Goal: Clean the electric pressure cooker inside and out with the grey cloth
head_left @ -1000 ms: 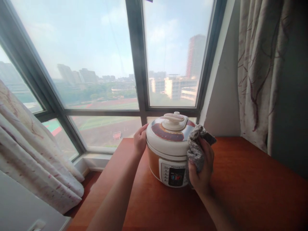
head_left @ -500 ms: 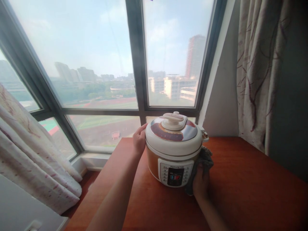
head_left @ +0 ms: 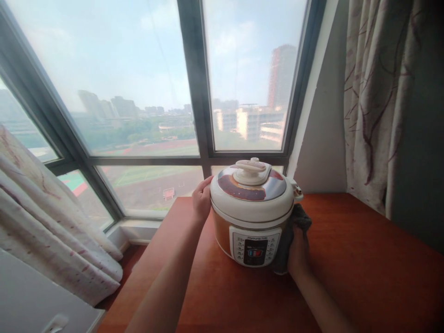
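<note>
An electric pressure cooker (head_left: 255,210) stands upright on the wooden table, its white lid closed and its front panel turned toward me. My left hand (head_left: 201,199) grips the left side of the lid rim; part of the fingers is hidden behind it. Against the cooker's lower right side, my right hand (head_left: 298,249) presses a dark grey cloth (head_left: 285,240), with the fingers closed on it and partly out of sight. A pale handle (head_left: 251,169) rises from the shiny top of the lid.
The reddish-brown table (head_left: 350,277) reaches to the window wall. Large framed windows (head_left: 138,92) stand behind it. Patterned curtains hang at the left (head_left: 52,231) and at the right (head_left: 373,115). A white panel (head_left: 34,296) is at the lower left.
My right hand and the cloth have moved slightly right and up along the cooker's side. My left hand keeps its place on the lid rim. The view has shifted a little.
</note>
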Demonstrator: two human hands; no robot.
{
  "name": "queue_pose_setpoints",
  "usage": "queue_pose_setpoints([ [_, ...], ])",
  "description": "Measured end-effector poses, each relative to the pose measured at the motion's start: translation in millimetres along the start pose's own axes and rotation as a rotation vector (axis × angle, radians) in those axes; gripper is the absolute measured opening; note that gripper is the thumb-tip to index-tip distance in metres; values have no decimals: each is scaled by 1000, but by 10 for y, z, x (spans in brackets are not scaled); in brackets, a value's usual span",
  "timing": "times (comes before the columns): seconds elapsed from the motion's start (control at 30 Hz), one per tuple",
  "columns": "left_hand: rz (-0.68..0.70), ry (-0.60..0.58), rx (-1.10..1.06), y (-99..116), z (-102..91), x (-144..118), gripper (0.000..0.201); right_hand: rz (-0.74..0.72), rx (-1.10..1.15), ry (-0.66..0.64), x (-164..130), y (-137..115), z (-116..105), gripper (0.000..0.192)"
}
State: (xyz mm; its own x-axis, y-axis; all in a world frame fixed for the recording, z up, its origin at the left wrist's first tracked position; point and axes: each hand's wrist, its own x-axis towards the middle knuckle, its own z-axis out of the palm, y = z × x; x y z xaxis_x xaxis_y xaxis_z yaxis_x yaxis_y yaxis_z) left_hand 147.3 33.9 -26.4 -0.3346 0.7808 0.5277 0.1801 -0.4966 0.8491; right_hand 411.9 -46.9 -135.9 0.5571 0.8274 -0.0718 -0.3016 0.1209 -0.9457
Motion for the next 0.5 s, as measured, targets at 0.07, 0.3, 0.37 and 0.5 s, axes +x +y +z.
queue_pose_setpoints([
  [0.07,4,-5,-7,-4,2,-1,46,94,106,-81,279,-205,50,35],
  [0.3,-2,8,19,-4,5,-15,47,183,208,-495,909,-613,215,37],
  [0.37,-4,18,15,-1,7,-19,46,151,205,-596,1003,-627,270,37],
  [0.5,7,32,22,14,14,-28,45,48,168,-669,1235,-607,376,31],
])
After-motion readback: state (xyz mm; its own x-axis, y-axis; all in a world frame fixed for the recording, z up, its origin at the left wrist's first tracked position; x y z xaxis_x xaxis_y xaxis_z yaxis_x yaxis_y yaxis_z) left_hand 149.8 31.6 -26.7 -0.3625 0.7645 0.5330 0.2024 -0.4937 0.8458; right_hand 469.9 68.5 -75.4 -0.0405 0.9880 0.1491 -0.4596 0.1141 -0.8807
